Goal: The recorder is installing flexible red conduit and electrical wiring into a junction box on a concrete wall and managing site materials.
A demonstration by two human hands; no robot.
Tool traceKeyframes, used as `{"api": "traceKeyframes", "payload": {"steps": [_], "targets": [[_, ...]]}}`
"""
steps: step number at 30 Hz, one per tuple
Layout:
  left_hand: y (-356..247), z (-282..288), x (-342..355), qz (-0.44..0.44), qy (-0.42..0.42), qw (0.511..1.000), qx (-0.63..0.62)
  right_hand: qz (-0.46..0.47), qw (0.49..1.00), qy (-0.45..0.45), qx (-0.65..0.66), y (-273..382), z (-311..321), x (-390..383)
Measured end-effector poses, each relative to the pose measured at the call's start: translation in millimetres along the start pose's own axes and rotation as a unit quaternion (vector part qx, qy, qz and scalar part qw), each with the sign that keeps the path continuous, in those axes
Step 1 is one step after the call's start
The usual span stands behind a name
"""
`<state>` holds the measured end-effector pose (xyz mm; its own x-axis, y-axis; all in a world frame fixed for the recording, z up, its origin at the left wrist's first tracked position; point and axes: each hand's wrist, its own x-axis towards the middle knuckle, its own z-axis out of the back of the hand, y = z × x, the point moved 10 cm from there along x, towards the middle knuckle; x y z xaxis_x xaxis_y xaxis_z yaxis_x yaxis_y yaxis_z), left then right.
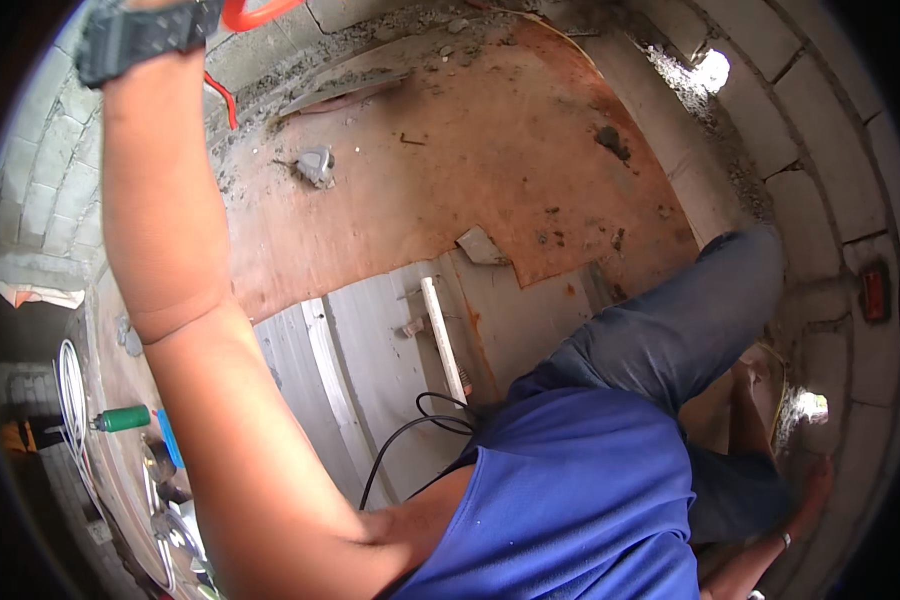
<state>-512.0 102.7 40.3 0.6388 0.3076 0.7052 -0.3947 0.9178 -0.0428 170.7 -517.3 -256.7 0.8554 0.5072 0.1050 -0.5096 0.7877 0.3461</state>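
Note:
My left arm rises up the left side of the view to a black watch [140, 42] at the top edge; the hand is cut off there. An orange-red looped item [260, 12] is beside that wrist, with a red cable [225, 95] below. At the lower right, my right hand [810, 490], with a band at its wrist, rests against the grey block wall [825, 170], its fingers stretched out and partly shadowed. My bent leg [670, 320] in dark trousers lies between that hand and the floor sheeting.
A rusty sheet [450, 140] and metal panels [360, 390] form the floor, with a white pipe [442, 335], black cable [395, 440] and grey lump [315, 165]. At left are coiled white cable [68, 400], a green bottle [123, 418] and tools. Light enters wall gaps [710, 72].

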Motion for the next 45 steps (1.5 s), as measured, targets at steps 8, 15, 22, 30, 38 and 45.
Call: {"api": "traceKeyframes", "payload": {"steps": [8,15,22,30,38,45], "targets": [[147.0,-114.5,-140.2,0.219,0.06,0.965,0.129,0.037,0.906,0.33,-0.261,17.4,-136.0,10.9],[168.2,-199.5,-308.4,0.398,0.14,0.899,0.119,0.139,0.848,0.349,-0.373,45.4,-134.4,-2.7],[136.1,-292.5,-413.7,0.48,0.197,0.854,0.04,0.108,0.838,0.373,-0.384,47.4,-110.5,-6.3],[122.2,-330.0,-454.8,0.535,0.221,0.815,0.009,0.086,0.84,0.387,-0.37,57.0,-110.9,-12.7],[112.5,-303.9,-457.4,0.551,0.116,0.825,-0.051,0.099,0.844,0.402,-0.34,83.8,-144.2,-17.8],[39.1,-291.2,-447.2,0.584,0.282,0.746,-0.149,0.103,0.826,0.384,-0.4,-10.0,-160.5,26.4]]}}
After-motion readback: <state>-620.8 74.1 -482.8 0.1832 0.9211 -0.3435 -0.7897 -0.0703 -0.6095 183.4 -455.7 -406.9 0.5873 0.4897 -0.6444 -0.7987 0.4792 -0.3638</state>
